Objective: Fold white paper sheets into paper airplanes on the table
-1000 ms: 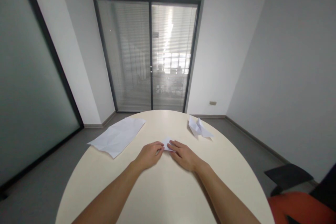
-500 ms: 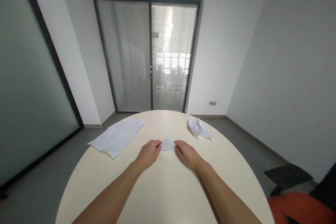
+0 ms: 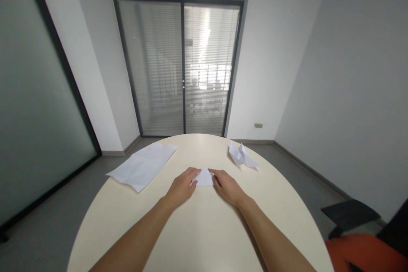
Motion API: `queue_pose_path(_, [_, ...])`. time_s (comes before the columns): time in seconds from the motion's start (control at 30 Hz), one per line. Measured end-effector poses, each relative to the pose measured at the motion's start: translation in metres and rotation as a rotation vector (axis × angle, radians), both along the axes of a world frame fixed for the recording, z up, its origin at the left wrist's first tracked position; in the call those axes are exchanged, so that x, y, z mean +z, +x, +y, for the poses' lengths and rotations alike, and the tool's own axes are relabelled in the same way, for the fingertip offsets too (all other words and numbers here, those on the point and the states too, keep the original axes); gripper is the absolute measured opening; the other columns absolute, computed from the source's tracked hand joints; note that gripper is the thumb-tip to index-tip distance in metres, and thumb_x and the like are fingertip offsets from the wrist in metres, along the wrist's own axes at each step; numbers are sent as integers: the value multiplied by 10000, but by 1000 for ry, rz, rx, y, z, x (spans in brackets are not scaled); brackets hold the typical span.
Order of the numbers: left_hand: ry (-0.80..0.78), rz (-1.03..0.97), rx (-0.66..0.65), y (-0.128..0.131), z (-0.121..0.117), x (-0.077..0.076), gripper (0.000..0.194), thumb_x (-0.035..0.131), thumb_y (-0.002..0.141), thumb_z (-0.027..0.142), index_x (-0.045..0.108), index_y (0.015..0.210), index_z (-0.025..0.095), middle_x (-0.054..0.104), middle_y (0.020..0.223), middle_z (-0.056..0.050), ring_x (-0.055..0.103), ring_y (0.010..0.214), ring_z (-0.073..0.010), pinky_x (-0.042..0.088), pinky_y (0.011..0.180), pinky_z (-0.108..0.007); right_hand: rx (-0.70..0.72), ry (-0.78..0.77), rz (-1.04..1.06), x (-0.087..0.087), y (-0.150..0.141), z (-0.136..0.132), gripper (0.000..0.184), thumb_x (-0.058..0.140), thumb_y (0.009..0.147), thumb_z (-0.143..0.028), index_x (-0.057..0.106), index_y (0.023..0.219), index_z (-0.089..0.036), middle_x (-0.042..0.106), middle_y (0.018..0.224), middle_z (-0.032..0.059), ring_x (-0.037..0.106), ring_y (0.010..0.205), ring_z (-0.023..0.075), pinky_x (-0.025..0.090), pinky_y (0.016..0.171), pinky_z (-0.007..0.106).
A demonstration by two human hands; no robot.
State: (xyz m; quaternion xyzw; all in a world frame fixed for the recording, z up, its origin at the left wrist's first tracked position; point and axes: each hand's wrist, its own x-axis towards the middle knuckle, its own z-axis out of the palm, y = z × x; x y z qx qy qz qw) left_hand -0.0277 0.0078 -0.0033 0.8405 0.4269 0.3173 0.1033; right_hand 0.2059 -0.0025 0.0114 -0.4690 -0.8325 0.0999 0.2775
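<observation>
A small folded piece of white paper lies on the table between my hands, its top narrowing to a point. My left hand grips its left side, fingertips on the sloping upper edge and thumb near the lower left corner. On the opposite side, my right hand has its index finger reaching along the right slope and its thumb at the lower right corner. The remaining fingers of both hands are curled and partly hidden.
The round cream table carries a large creased paper sheet at the left and a folded paper shape with raised points at the back right. An orange chair with a black armrest stands at the lower right.
Fingertips of both hands have slid inward and up along the paper's slopes towards its top. The paper sits slightly nearer me and flatter. Other papers have not moved.
</observation>
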Motion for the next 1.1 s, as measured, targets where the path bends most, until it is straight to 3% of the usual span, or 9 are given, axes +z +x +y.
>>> queue_pose_path(0.17, [9,67,23,1,1,-2,390,496,921,147,644,1255,285,554,1374,-21,593,1165,-189,480,1020,-319,43,60,-46,0,1,0,459,455,930,-133,563,1369,-214,683,1103,107,597,1022,233,485,933,377])
queue_pose_path(0.37, [35,116,7,3,1,-1,339,505,921,126,717,1149,260,629,1323,-25,573,1189,-206,457,1064,-375,72,105,-84,-4,1,4,471,462,873,-54,677,1244,-247,623,1337,83,542,1211,245,431,1055,438])
queue_pose_path(0.47, [24,117,-27,2,2,-1,423,496,870,52,707,1185,240,603,1380,-40,545,1245,-214,431,1098,-392,130,87,-90,-5,0,4,499,455,865,-48,669,1258,-269,657,1307,49,544,1221,235,429,1064,436])
queue_pose_path(0.6, [-15,104,-105,2,2,0,549,465,780,-28,686,1217,221,639,1337,-45,573,1223,-197,419,1109,-387,177,94,-59,2,-2,-1,416,526,859,-110,686,1219,-242,692,1225,69,563,1188,238,436,1052,421])
queue_pose_path(0.73, [-6,52,-141,2,-2,3,375,527,826,73,711,1122,211,700,1220,-54,621,1133,-209,460,1049,-376,195,89,-47,8,-6,-7,389,621,832,-199,679,1216,-223,698,1112,88,604,1074,241,478,982,408])
queue_pose_path(0.83, [7,36,-175,3,-6,6,247,626,822,181,699,1057,203,689,1215,-75,612,1133,-231,465,1029,-380,210,97,-54,8,-8,-8,436,655,811,-239,656,1247,-211,678,1175,108,592,1130,262,461,1022,438])
queue_pose_path(0.97, [9,27,-195,5,-10,8,258,638,823,210,643,1081,196,675,1209,-89,587,1164,-238,445,1046,-389,258,86,-52,5,-9,-7,462,630,835,-248,606,1292,-184,626,1338,116,542,1271,267,324,1167,487])
queue_pose_path(1.1, [-25,45,-174,6,-11,8,313,610,856,225,606,1168,204,686,1149,-76,593,1139,-235,446,1039,-392,280,54,-36,6,-9,-7,413,574,890,-242,593,1302,-222,631,1347,80,557,1272,236,303,1190,476])
